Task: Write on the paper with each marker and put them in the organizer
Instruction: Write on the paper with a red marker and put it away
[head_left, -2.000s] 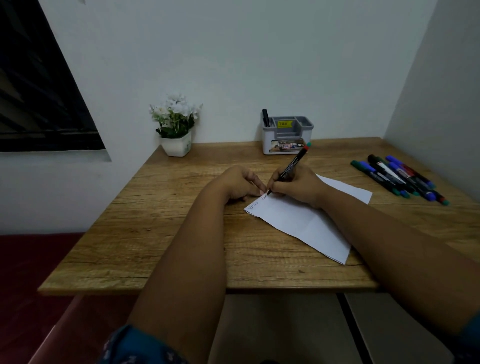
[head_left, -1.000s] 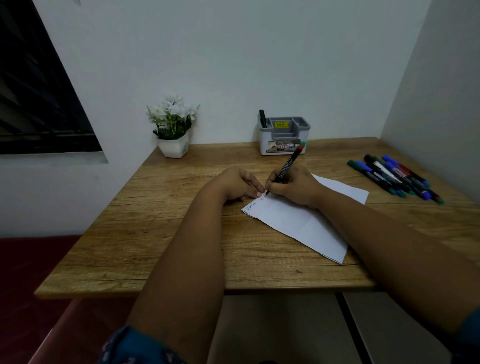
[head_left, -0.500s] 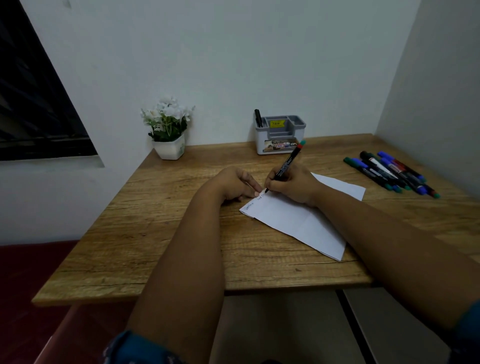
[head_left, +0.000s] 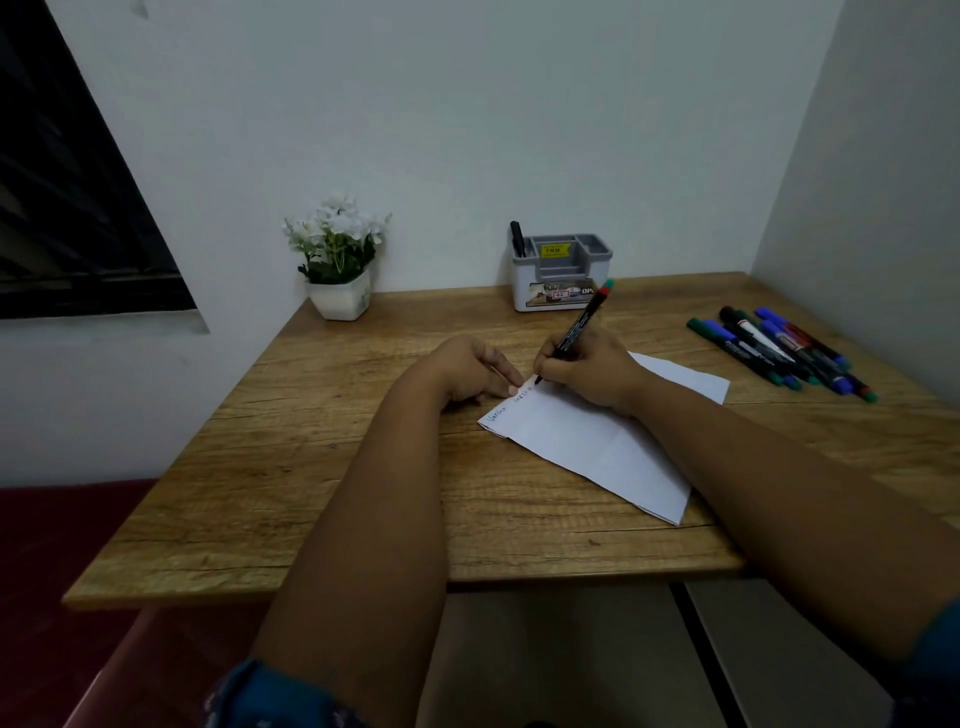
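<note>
Your right hand (head_left: 587, 371) gripped the marker (head_left: 574, 332), tip on the paper (head_left: 587, 441); your left hand (head_left: 470, 371) pinned the sheet's far corner.

From the head view, you held the marker tilted, its long axis running from the tip at lower left, on the top edge of the paper mid-worktop (head_left: 311, 467), up to the red-and-green end pointing right toward the organizer (head_left: 561, 273). You did best keeping your left fingertips (head_left: 511, 387) flat beside the writing so the folded sheet could not slide, pressing lightly. The other markers (head_left: 779, 353) lay in a loose row at right, one black marker (head_left: 518, 239) already standing in the organizer.
</note>
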